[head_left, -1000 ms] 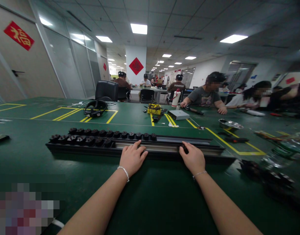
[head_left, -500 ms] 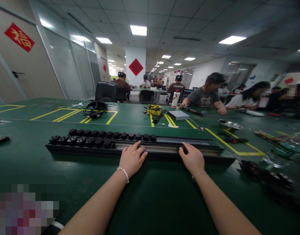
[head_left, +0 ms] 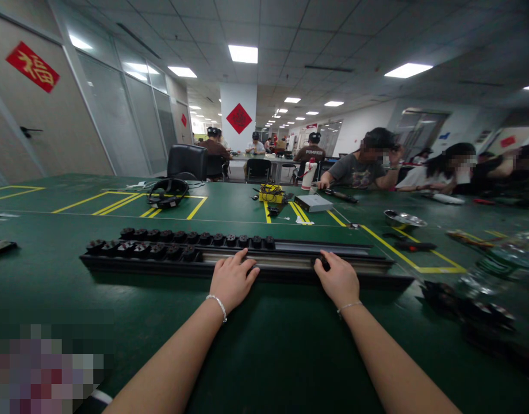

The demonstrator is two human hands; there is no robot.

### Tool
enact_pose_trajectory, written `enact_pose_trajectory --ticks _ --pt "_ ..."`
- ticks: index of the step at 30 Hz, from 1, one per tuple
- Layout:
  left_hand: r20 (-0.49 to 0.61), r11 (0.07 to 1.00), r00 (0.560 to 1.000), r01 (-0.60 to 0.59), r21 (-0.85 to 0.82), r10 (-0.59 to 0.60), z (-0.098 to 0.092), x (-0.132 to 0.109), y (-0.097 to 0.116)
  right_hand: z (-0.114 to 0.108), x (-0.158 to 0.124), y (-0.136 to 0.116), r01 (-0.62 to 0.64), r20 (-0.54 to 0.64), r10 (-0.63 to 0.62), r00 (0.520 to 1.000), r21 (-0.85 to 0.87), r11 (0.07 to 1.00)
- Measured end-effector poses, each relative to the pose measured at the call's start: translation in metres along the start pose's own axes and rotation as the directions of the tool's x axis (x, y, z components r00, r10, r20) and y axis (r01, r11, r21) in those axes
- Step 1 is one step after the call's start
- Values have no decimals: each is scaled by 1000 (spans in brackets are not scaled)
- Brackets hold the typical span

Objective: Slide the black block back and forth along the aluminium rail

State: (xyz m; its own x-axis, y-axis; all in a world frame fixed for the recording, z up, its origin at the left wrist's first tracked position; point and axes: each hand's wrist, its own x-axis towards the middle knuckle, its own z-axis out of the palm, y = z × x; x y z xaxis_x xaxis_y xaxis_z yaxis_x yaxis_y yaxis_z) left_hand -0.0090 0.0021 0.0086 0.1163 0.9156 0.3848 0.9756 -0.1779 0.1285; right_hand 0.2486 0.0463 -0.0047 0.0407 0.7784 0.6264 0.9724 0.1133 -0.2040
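A long black track rail (head_left: 282,260) with a pale metal channel lies across the table before me. Black socket modules (head_left: 157,250) fill its left part. Behind it, parallel, runs a second rail (head_left: 325,248), also carrying a row of black socket modules (head_left: 204,237). My left hand (head_left: 233,280) rests on the front rail's edge, fingers spread, just right of the front modules. Farther right, my right hand (head_left: 340,280) pinches a single black socket module (head_left: 325,264) at the channel; my fingers partly hide it.
More black modules (head_left: 475,305) lie on the right beside a plastic bottle (head_left: 493,267). Beyond them are a metal bowl (head_left: 405,219) and a red-black tool (head_left: 415,245). Across the green table (head_left: 256,339) sit a headset (head_left: 167,192), a grey box (head_left: 314,203) and a person (head_left: 359,167).
Both my hands and the rails stay practically where they were. The person across the table has raised one hand to their head.
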Motion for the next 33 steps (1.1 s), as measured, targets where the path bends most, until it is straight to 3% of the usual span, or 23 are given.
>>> enact_pose_trajectory --ticks 33 --pt "-9 1000 1000 -19 17 19 4 0 -2 1 0 0 -18 -32 18 999 -7 1000"
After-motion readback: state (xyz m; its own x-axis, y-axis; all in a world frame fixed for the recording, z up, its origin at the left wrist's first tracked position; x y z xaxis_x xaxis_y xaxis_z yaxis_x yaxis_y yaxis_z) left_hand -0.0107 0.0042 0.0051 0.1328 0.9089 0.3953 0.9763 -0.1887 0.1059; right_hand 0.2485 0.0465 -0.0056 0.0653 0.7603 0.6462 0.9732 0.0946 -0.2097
